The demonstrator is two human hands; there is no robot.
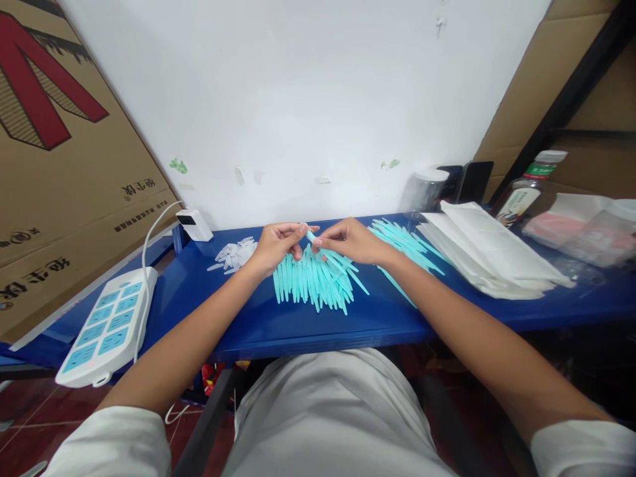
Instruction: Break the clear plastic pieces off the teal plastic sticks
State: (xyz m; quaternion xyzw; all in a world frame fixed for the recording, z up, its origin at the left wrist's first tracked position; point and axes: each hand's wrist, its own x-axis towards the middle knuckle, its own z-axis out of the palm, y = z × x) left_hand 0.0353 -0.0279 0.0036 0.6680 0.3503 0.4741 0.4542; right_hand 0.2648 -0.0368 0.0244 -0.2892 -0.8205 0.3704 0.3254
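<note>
Between my two hands is a slim teal plastic stick (pixel 311 236), mostly covered by the fingers. My left hand (pixel 279 246) pinches one end with thumb and fingers. The other end sits in the closed fingertips of my right hand (pixel 352 240). Just below both hands lies a pile of similar teal sticks (pixel 315 281) with tapered ends. A small heap of translucent whitish pieces (pixel 235 255) is to the left of my left hand. Beyond my right wrist, a second group of teal sticks (pixel 407 244) is spread on the blue table (pixel 248 326).
On the right are stacked white sheets or bags (pixel 487 248), a clear jar (pixel 424 192) and a labelled bottle (pixel 521 192). A power strip (pixel 106 328) and a small white device (pixel 195 224) with a cable stand left. A large cardboard box (pixel 74 179) leans there. The white wall borders the table's back.
</note>
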